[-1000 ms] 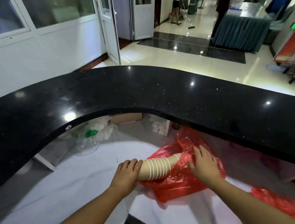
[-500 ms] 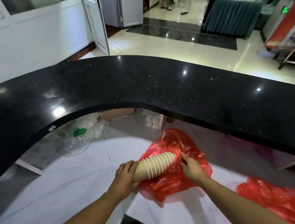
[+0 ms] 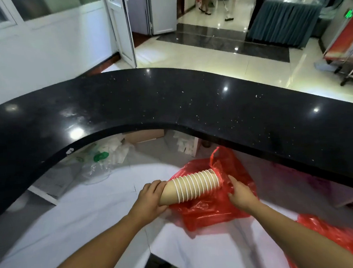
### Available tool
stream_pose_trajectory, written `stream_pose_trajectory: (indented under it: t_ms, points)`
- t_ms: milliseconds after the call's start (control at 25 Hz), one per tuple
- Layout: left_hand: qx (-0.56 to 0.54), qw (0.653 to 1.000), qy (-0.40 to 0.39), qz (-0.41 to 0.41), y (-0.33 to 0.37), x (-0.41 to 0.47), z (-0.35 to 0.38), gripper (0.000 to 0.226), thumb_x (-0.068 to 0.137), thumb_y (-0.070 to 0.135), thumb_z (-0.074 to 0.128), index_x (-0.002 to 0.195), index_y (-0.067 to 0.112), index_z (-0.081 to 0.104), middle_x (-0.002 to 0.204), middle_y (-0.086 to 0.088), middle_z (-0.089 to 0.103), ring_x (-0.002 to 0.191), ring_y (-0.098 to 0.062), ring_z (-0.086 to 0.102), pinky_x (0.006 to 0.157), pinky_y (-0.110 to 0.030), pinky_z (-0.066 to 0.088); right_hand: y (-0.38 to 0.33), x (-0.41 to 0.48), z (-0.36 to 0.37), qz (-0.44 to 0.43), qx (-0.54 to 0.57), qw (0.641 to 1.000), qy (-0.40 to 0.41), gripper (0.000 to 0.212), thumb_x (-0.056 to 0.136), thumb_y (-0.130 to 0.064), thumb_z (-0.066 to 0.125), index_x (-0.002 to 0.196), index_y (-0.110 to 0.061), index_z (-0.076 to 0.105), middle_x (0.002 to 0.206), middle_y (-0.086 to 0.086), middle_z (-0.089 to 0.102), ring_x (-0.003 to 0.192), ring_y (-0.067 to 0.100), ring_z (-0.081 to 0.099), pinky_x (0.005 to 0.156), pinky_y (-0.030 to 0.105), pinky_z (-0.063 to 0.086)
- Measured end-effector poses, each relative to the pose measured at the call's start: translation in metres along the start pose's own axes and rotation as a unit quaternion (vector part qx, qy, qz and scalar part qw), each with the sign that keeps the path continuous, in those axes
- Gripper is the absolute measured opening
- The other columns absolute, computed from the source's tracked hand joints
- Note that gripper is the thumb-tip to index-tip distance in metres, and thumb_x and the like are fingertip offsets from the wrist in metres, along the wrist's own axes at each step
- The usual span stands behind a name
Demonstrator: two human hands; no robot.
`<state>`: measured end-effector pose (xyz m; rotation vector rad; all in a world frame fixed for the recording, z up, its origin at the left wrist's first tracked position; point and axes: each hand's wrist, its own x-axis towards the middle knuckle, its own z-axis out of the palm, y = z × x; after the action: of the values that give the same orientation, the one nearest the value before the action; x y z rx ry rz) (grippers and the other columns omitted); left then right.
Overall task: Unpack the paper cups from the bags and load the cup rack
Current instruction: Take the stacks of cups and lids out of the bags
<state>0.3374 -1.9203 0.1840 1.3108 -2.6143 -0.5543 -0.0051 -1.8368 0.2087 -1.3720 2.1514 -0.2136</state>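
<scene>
More of the stack of paper cups [image 3: 193, 188] is out of the red plastic bag [image 3: 211, 210] than a moment ago, and the white rims now show almost to the far end. The left hand [image 3: 150, 200] is wrapped tight around the bottom end of the stack, the brown end with no rims. The stack lies on its side and points up and to the right. The right hand [image 3: 241, 194] is at the other end, and its fingers [image 3: 233, 180] pinch the red plastic just beside the open mouth of the cups. The bag is crumpled flat under the stack on the white counter [image 3: 84, 232], near the gap where two white tops meet. A second red bag [image 3: 336, 239] lies at the right edge of the white counter, well apart from the first. A curved black countertop [image 3: 168, 100] runs above, past the hands. Under its left curve sit clear plastic wrap [image 3: 98, 169] with something green [image 3: 101, 156] in it and a cardboard box [image 3: 146, 135]. Far back is a shiny floor [image 3: 218, 54] and a table with a blue-grey cloth [image 3: 283, 23].
</scene>
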Motion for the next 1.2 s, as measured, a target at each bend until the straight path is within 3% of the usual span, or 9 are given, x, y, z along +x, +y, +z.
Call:
stream_pose_trajectory:
  t_ms: [120, 240, 320, 440, 600, 760, 880, 1000, 1200]
  points:
    - [0.034, 0.999, 0.019, 0.0, -0.007, -0.007, -0.02, 0.078, 0.074, 0.041, 0.071, 0.144, 0.025, 0.041, 0.139, 0.002, 0.046, 0.116, -0.028, 0.049, 0.097, -0.046, 0.047, -0.011, -0.004, -0.016, -0.049, -0.07, 0.995, 0.056, 0.067, 0.089, -0.018, 0.055, 0.153, -0.015, 0.034, 0.137, 0.013, 0.052, 0.121, 0.033, 0.055, 0.101, 0.04, 0.046]
    - [0.057, 0.998, 0.039, 0.009, -0.01, -0.016, -0.034, 0.079, 0.071, 0.04, 0.072, 0.143, 0.024, 0.042, 0.138, 0.002, 0.048, 0.115, -0.028, 0.051, 0.095, -0.045, 0.049, -0.043, -0.008, -0.02, -0.254, -0.165, 0.94, 0.154, 0.054, 0.089, -0.028, 0.059, 0.141, -0.02, 0.049, 0.133, 0.003, 0.056, 0.119, 0.025, 0.056, 0.095, 0.04, 0.048]
    - [0.074, 0.996, 0.049, 0.017, -0.007, -0.024, -0.042, 0.078, 0.072, 0.039, 0.072, 0.143, 0.023, 0.043, 0.139, 0.001, 0.048, 0.116, -0.026, 0.051, 0.096, -0.042, 0.048, -0.075, -0.012, -0.015, -0.347, -0.217, 0.904, 0.123, 0.064, 0.088, -0.04, 0.063, 0.146, -0.022, 0.043, 0.142, 0.001, 0.05, 0.13, 0.025, 0.049, 0.104, 0.042, 0.04]
    - [0.094, 0.992, 0.074, 0.032, -0.001, -0.04, -0.052, 0.078, 0.073, 0.037, 0.073, 0.143, 0.02, 0.045, 0.139, 0.0, 0.048, 0.115, -0.025, 0.051, 0.095, -0.042, 0.05, -0.114, -0.009, 0.002, -0.357, -0.274, 0.892, 0.046, 0.085, 0.084, -0.051, 0.064, 0.155, -0.029, 0.022, 0.152, 0.002, 0.038, 0.141, 0.027, 0.035, 0.115, 0.048, 0.024]
    - [0.121, 0.985, 0.116, 0.03, 0.004, -0.076, -0.073, 0.074, 0.073, 0.034, 0.076, 0.14, 0.017, 0.05, 0.137, -0.004, 0.052, 0.112, -0.028, 0.05, 0.091, -0.044, 0.052, -0.148, -0.012, 0.024, -0.373, -0.288, 0.881, 0.034, 0.091, 0.076, -0.059, 0.066, 0.151, -0.033, 0.02, 0.142, -0.001, 0.044, 0.13, 0.028, 0.045, 0.107, 0.049, 0.037]
    - [0.089, 0.972, 0.216, 0.007, 0.027, -0.132, -0.094, 0.08, 0.076, 0.026, 0.085, 0.145, 0.019, 0.044, 0.148, -0.01, 0.041, 0.13, -0.03, 0.044, 0.104, -0.04, 0.049, -0.166, -0.033, 0.032, -0.449, -0.216, 0.864, 0.073, 0.081, 0.078, -0.056, 0.065, 0.146, -0.027, 0.032, 0.138, -0.001, 0.049, 0.123, 0.028, 0.051, 0.096, 0.043, 0.046]
    - [-0.095, 0.926, 0.34, -0.136, 0.063, -0.174, -0.096, 0.102, 0.077, 0.028, 0.087, 0.155, 0.027, 0.02, 0.158, 0.002, 0.024, 0.143, -0.009, 0.033, 0.112, -0.019, 0.035, -0.175, -0.06, 0.035, -0.479, -0.11, 0.869, 0.061, 0.08, 0.073, -0.043, 0.076, 0.142, -0.022, 0.042, 0.136, 0.003, 0.054, 0.119, 0.031, 0.053, 0.094, 0.038, 0.045]
    - [-0.302, 0.838, 0.367, -0.267, 0.106, -0.214, -0.086, 0.105, 0.074, 0.036, 0.088, 0.151, 0.043, 0.017, 0.146, 0.015, 0.038, 0.124, -0.003, 0.053, 0.096, -0.019, 0.051, -0.187, -0.102, 0.048, -0.502, 0.011, 0.865, -0.015, 0.081, 0.063, -0.041, 0.084, 0.134, -0.027, 0.047, 0.125, -0.002, 0.061, 0.11, 0.021, 0.057, 0.087, 0.034, 0.049]
    - [-0.342, 0.797, 0.355, -0.349, 0.132, -0.292, -0.065, 0.084, 0.085, 0.04, 0.078, 0.148, 0.042, 0.023, 0.139, 0.015, 0.054, 0.106, 0.006, 0.064, 0.078, -0.008, 0.049, -0.208, -0.204, 0.089, -0.543, 0.156, 0.808, -0.169, 0.072, 0.071, -0.047, 0.085, 0.128, -0.047, 0.041, 0.119, -0.025, 0.061, 0.107, -0.005, 0.06, 0.082, 0.017, 0.05]
